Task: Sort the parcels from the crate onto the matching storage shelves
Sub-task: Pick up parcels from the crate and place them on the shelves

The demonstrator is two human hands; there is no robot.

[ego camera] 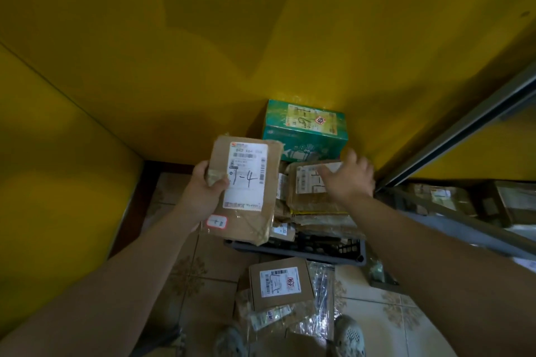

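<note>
Over on the left stands a plain yellow wall panel [72,153], and just past it the left hand [203,191] is raised above the floor, gripping a flat brown cardboard parcel [249,182] by its left edge, thumb on the front face and fingers curled behind. That parcel carries a white shipping label with "7-4" handwritten in black, and a small red-bordered sticker [216,222] sits near its lower left corner. Below it, on the patterned tiled floor [377,313], lies a small brown cardboard box with a white label [280,282], resting on a scatter of clear plastic bags [319,284]. Behind the held parcel, in the centre, a dark plastic slatted crate [304,249] sits on the floor, piled with more brown parcels. A green printed carton [304,130] with a handwritten mark on its lid stands against the yellow wall right behind the crate. The top of the pile is a flat brown labelled packet [307,197], and the right hand [348,180] hovers over its far right corner with fingers loosely spread and holding nothing; the hand is blurred, so I cannot tell whether it touches the packet. A grey perforated shoe [349,336] shows at the bottom edge. Further right, a grey metal shelf rail [464,127] runs diagonally, and under it several wrapped parcels [441,194] lie on a low shelf.
</note>
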